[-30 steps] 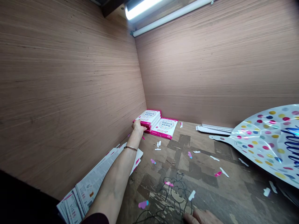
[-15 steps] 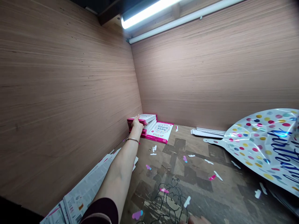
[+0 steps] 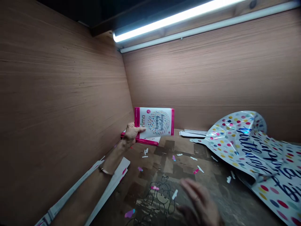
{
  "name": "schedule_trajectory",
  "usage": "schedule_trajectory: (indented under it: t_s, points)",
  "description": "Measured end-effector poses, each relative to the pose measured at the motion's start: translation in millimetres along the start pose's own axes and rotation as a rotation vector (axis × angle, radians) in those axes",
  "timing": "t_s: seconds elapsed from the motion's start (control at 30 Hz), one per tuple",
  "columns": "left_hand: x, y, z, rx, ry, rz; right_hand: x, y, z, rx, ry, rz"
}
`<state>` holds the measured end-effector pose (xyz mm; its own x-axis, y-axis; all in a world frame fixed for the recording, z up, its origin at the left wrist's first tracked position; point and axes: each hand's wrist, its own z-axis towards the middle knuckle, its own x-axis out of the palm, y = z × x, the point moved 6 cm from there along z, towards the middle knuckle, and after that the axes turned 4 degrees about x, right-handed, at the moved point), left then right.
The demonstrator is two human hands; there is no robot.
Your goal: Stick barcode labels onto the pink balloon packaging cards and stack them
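My left hand [image 3: 131,131] reaches to the far left corner and grips a white and pink printed packet [image 3: 156,121] by its left end, thumb across the front. The packet is held up off the table, its face with the dotted "happy birthday" circle towards me. How many are in the grip cannot be made out. Below and behind it, more of the same packets [image 3: 148,142] lie in the corner, partly covered. My right hand [image 3: 199,201], blurred, hovers over the near part of the table with fingers apart and holds nothing.
Flat dotted foil balloons [image 3: 235,141] cover the right side, beside a white stack of strips [image 3: 192,133]. Small scraps [image 3: 175,194] litter the worn table [image 3: 169,169]. Printed sheets [image 3: 113,185] lie along the left wall. A lit tube [image 3: 178,20] hangs above.
My left hand has lifted a packet from the corner pile and turned its face towards me. My right hand has come further into view. The camera has turned right.
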<state>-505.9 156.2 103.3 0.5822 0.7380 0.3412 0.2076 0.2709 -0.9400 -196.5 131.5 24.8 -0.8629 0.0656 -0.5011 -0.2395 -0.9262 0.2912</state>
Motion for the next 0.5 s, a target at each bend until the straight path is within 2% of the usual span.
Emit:
schedule_trajectory:
  t_s: [0.07, 0.1, 0.13, 0.17, 0.2, 0.23, 0.27, 0.3, 0.37, 0.43, 0.5]
  points:
    - [17.0, -14, -42, -0.041, 0.22, 0.1, -35, -11, 34, 0.052, -0.066, -0.045]
    - [29.5, -20, -65, -0.056, 0.376, 0.183, -51, -17, 48, 0.119, -0.095, -0.072]
    - [47.7, -27, -92, -0.025, 0.64, 0.357, -62, -21, 59, 0.159, -0.072, -0.067]
    - [63.8, -32, -118, 0.037, 0.877, 0.537, -67, -22, 66, 0.194, 0.003, -0.012]
    - [76.7, -35, -142, 0.117, 1.066, 0.725, -66, -22, 69, 0.238, 0.111, 0.091]
    - [87.3, -36, -162, 0.205, 1.213, 0.895, -61, -19, 67, 0.295, 0.239, 0.242]
    - [95.5, -36, -177, 0.275, 1.306, 1.019, -54, -16, 61, 0.377, 0.352, 0.424]
    - [101.7, -34, -187, 0.322, 1.362, 1.108, -47, -13, 52, 0.481, 0.426, 0.615]
    - [108.4, -27, -195, 0.375, 1.37, 1.144, -37, -12, 35, 0.71, 0.408, 0.937]
    - [107.0, -20, -189, 0.448, 1.24, 1.078, -34, -18, 22, 0.853, 0.319, 1.099]
    - [96.5, -15, -175, 0.509, 0.977, 0.888, -40, -33, 13, 0.945, 0.133, 1.13]
